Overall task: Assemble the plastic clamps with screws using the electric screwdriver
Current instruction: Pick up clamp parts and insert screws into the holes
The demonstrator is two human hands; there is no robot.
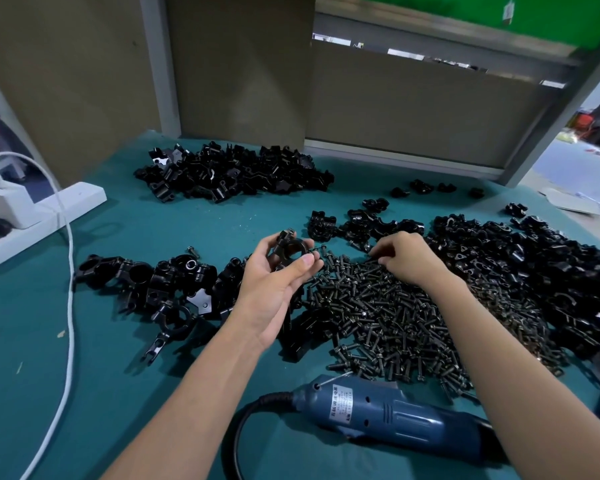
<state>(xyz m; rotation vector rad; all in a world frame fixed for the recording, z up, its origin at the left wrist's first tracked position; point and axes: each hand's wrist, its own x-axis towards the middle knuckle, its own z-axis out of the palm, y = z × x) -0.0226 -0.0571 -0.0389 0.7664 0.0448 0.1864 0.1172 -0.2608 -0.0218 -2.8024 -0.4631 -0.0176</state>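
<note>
– Left hand (278,282): what has it got?
– A black clamp (290,249), raised palm-up above the bench (153,393), with thumb and fingertips curled round its ring.
– And the right hand (409,261)?
– Knuckles up, fingers bent down into the far edge of the screws (388,317). Whether a screw is pinched there I can't tell, because the fingertips are hidden.
– Where do the screws lie?
– One wide dark pile on the green cloth, just right of the left hand and running under the right forearm.
– The screwdriver (395,415)?
– Blue, lying free on its side at the near edge, between the two forearms. The right forearm crosses above its right end, and a black cord loops off its left end.
– Other clamps?
– A near heap (153,282) left of the left wrist, a far heap (232,176) by the back panel, and a right heap (551,271) touching the screws. A few loose ones lie between.
– Anything else?
– A white power strip (42,220) at the left edge, with a white cable (70,271) trailing from it down the bench.
</note>
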